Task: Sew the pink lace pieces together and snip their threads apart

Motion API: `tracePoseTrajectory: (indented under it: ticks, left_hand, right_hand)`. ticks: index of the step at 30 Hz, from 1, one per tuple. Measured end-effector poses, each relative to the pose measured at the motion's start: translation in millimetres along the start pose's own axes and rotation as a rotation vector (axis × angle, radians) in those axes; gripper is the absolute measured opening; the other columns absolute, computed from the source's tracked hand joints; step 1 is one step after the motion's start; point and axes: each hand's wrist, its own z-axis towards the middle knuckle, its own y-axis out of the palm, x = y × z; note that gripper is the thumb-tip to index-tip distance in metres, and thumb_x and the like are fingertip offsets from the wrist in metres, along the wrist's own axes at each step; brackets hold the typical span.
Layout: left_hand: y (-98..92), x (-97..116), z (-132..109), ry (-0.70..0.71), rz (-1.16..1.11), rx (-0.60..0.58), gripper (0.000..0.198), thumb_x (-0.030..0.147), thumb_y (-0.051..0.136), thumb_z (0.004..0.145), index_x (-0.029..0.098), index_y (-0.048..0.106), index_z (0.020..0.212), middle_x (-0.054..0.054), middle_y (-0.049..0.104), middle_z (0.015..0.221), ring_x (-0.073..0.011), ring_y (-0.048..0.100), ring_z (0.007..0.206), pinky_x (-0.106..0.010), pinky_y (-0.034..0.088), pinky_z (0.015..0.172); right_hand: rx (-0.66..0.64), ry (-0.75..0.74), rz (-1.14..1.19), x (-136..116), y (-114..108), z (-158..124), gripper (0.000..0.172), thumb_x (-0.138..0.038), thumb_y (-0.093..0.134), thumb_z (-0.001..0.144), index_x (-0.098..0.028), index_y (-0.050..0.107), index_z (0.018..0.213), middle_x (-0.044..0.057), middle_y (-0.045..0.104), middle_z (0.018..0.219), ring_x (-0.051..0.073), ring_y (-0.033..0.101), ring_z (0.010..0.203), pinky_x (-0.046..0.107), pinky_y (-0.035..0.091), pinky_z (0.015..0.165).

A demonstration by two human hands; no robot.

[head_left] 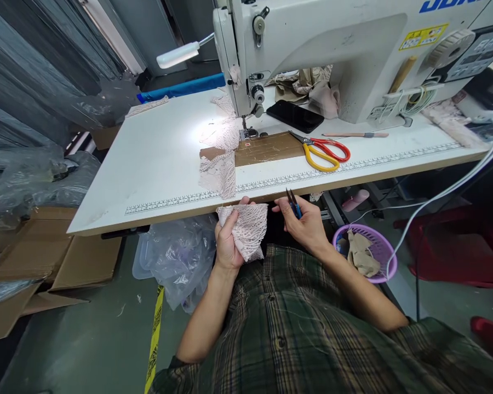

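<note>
My left hand [229, 241] is closed on a folded piece of pale pink lace [250, 227], just off the table's front edge, with the thumb on top. To its right, my right hand [306, 221] grips small blue-handled thread snips [294, 205], their dark tips pointing up and away from me. The snips and the lace are apart. More pale lace [219, 169] lies on the table below the lit needle of the sewing machine [246, 123]. Scissors with red and yellow handles [322, 154] rest on a brown strip [271, 149] beside it.
A black phone [294, 115] and a thin pencil-like stick [355, 134] lie on the white table [156, 158]. A purple basket [384, 246] with fabric scraps stands below right. Plastic bags [181, 257] and an opened cardboard box [45, 251] are below left. White cables [447, 189] hang at right.
</note>
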Motion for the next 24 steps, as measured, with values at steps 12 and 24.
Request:
tracePoseTrajectory:
  ticks: [12, 24]
  left_hand:
    - [-6.7, -3, 0, 0.039, 0.092, -0.012, 0.03, 0.029, 0.074, 0.078, 0.016, 0.075, 0.105, -0.008, 0.077, 0.098, -0.0227, 0.072, 0.099, -0.03, 0.054, 0.093]
    - [-9.0, 0, 2, -0.006, 0.072, -0.016, 0.028, 0.027, 0.075, 0.077, 0.013, 0.074, 0.102, -0.013, 0.075, 0.107, -0.0284, 0.07, 0.105, -0.038, 0.056, 0.095]
  right_hand:
    - [-0.033, -0.221, -0.036, 2, 21, 5, 0.017, -0.037, 0.062, 0.088, -0.021, 0.068, 0.084, 0.004, 0.061, 0.078, 0.017, 0.057, 0.075, 0.03, 0.048, 0.067]
    - [-0.056, -0.003, 0.042, -14, -49, 7, 0.029, -0.048, 0.07, 0.08, -0.021, 0.064, 0.078, -0.003, 0.057, 0.06, 0.009, 0.042, 0.045, 0.024, 0.034, 0.044]
